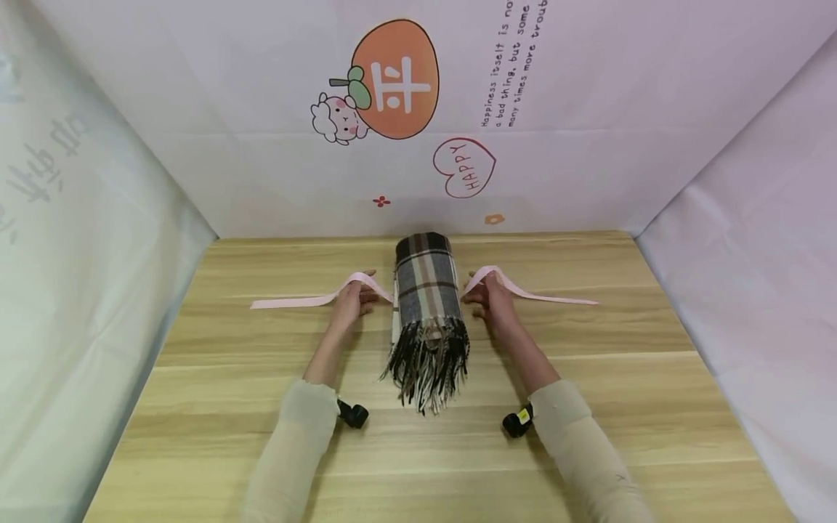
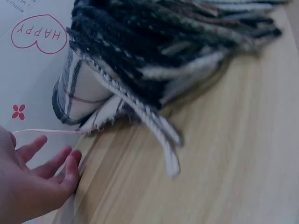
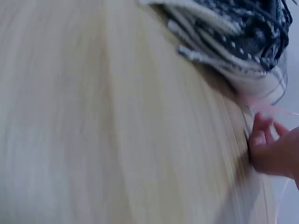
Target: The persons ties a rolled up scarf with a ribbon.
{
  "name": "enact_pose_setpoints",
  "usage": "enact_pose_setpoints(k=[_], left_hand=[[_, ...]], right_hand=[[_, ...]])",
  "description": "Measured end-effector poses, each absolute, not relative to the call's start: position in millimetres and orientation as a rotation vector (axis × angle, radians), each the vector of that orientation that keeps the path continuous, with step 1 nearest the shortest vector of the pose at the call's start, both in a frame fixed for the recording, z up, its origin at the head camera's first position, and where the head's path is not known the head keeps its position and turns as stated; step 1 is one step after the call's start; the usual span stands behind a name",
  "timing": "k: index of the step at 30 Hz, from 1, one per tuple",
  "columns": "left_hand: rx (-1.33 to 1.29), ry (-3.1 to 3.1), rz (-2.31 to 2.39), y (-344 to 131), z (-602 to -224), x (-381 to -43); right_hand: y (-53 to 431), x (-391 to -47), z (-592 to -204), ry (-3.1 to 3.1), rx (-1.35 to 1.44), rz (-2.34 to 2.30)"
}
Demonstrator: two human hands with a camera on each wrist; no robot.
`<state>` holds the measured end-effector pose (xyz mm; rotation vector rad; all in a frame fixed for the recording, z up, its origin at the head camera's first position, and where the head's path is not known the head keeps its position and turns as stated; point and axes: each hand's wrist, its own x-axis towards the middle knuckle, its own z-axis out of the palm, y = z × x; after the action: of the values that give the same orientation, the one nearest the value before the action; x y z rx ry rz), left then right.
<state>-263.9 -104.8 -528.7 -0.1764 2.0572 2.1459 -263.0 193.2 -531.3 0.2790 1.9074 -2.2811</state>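
While the rolled plaid scarf (image 1: 426, 280) lies mid-bench with its long axis running away from the person, fringe (image 1: 428, 370) on the near side, a pink ribbon (image 1: 288, 302) stretches out sideways from it, roughly square to that axis. Both ends of the ribbon rest flat on the bench (image 1: 431, 465); close to the roll it rises over each hand, then dips to the scarf's lower edge, where its middle is hidden, most likely underneath. The left hand (image 1: 349, 302) is just to the left of the roll, so the scarf lies to its right; the right hand (image 1: 500, 305) mirrors it and seems slightly nearer. In each grip the visible fingers are loosely bent and apart, none of them on the scarf. Whether either thumb pinches the ribbon, or the ribbon merely drapes across the hand, I cannot tell.
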Motion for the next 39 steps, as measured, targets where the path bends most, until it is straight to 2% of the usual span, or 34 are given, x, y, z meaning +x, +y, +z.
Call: enact_pose_setpoints(k=[3,7,17,22,26,39], left_hand=[[-0.176,1.809,2.281,-96.8,-529.1,-265.1],[-0.191,1.712,2.34,-88.0,-532.8,-264.9],[-0.253,1.885,2.455,-75.3,-536.1,-263.3],[-0.262,1.987,2.438,-71.9,-532.2,-260.2],[-0.174,2.053,2.47,-68.5,-527.1,-260.2],[0.17,2.483,2.194,-53.3,-501.1,-263.1]], right_hand=[[185.4,-266.5,-528.2,1.541,0.236,-2.441],[175.4,-268.1,-527.4,1.445,0.263,-2.529],[152.2,-261.9,-525.7,2.274,0.543,-2.352],[153.0,-262.3,-523.0,2.081,0.448,-2.615],[154.0,-261.0,-519.6,1.892,0.416,-2.756],[141.9,-262.5,-503.3,2.425,0.036,-2.453]])
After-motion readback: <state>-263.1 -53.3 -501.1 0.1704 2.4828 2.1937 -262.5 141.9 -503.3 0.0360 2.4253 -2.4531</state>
